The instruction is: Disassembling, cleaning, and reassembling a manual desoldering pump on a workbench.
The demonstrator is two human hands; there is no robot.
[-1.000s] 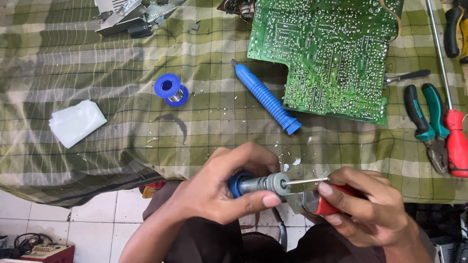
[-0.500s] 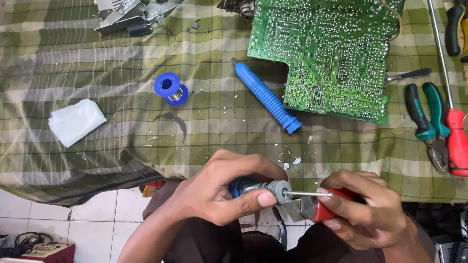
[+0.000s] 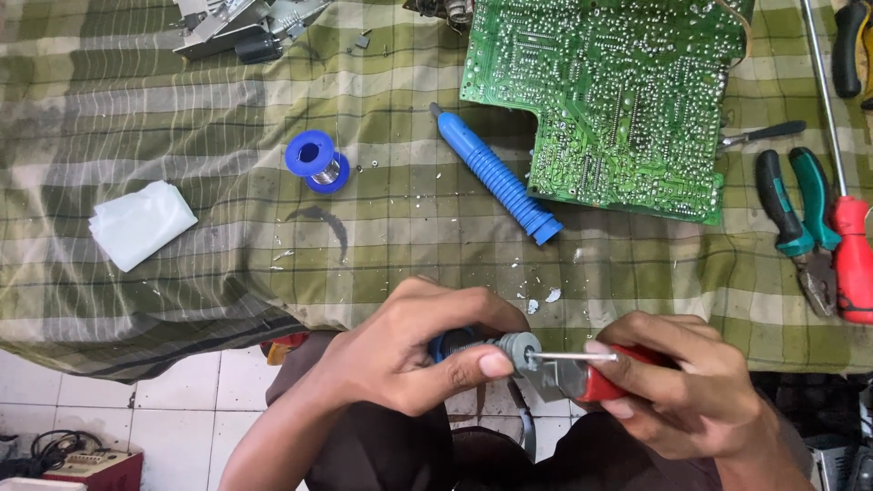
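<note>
Two bare hands meet just below the near edge of the bench, over the person's lap. The left hand [image 3: 409, 350] is closed round a blue-handled tool [image 3: 473, 345] with a grey collar, thumb pressed against that collar and fingers wrapped over the handle. The right hand [image 3: 687, 386] is closed round the red handle of a small screwdriver [image 3: 582, 364], whose thin metal shaft lies level and points left, its tip meeting the grey collar. Both tools sit off the bench, held in the air just short of its near edge. The bench is covered by a green checked cloth [image 3: 182, 136]. Toward the far edge lies a green circuit board [image 3: 618, 91], solder side up, with a blue desoldering pump [image 3: 496, 173] lying aslant just beside its left edge. A blue solder spool [image 3: 316, 159] stands near the middle of the bench, and a folded white tissue [image 3: 141, 223] rests toward the left edge. At the right edge lie green-handled pliers [image 3: 800, 218] touching a red-handled screwdriver [image 3: 850, 255].
</note>
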